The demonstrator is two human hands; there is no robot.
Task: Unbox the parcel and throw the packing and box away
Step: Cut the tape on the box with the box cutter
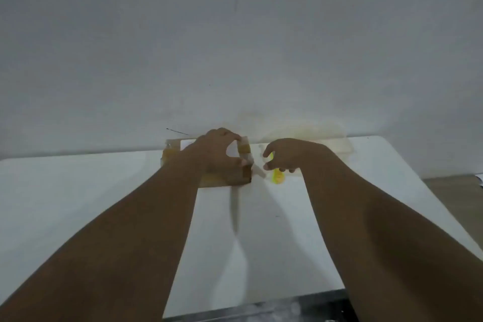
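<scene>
Forearms [146, 230] outstretched, left hand [217, 151] grips box [236, 178], right hand [290, 154] holds yellow tool [277, 176].

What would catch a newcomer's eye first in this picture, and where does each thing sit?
Two bare arms stretch across the white table towards the wall. At the table's far edge the left hand grips the right end of a taped cardboard box. Just to the right of the box, the right hand holds a small yellow tool, too blurred to identify.
</scene>
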